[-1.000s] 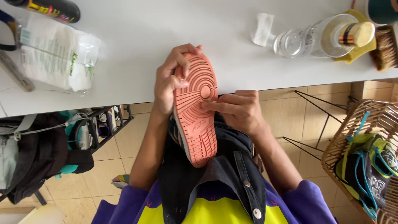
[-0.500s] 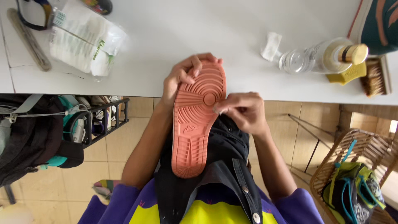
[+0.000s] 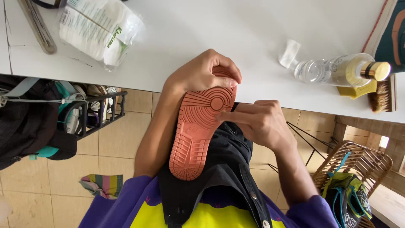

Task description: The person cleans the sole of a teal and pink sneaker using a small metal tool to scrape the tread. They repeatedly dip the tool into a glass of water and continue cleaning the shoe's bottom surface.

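The person holds a shoe [image 3: 198, 131] sole-up over their lap, at the near edge of the white bench [image 3: 202, 38], its salmon-pink tread facing the camera and the toe end pointing toward the bench. The left hand [image 3: 202, 74] curls over the toe, fingers [image 3: 225, 76] pressed together and wrapped around the front rim of the sole. The right hand [image 3: 257, 122] comes in from the side, its fingers bunched and pinching at the edge of the sole near the round tread pattern; what they pinch is too small to tell. A dark apron [image 3: 223, 177] lies under the shoe's heel. On the bench, a clear bottle with a gold cap [image 3: 341, 69] lies on its side, with a brush [image 3: 382, 95] just beside it and a plastic pack of white wipes [image 3: 99, 29] well apart on the other side. A wicker basket [image 3: 350, 164] stands on the tiled floor near the right arm.
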